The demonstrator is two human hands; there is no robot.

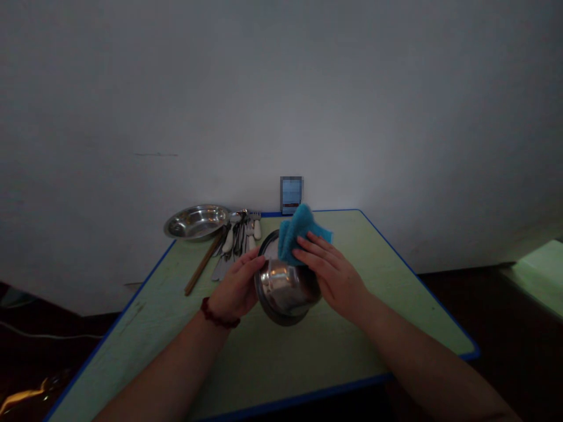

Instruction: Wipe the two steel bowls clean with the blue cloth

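I hold a small steel bowl (pixel 285 290) above the green table (pixel 387 305), tilted so its base faces me. My left hand (pixel 237 288) grips the bowl's left rim with curled fingers. My right hand (pixel 332 274) presses a folded blue cloth (pixel 299 231) against the bowl's upper right side, fingers laid flat over the cloth. A red bead bracelet (pixel 216 316) sits on my left wrist.
A wide steel plate (pixel 196 222) lies at the table's far left corner. Beside it are several spoons and forks (pixel 240 234) and wooden chopsticks (pixel 202 265). A small blurred device (pixel 291 194) stands against the white wall. The table has a blue edge.
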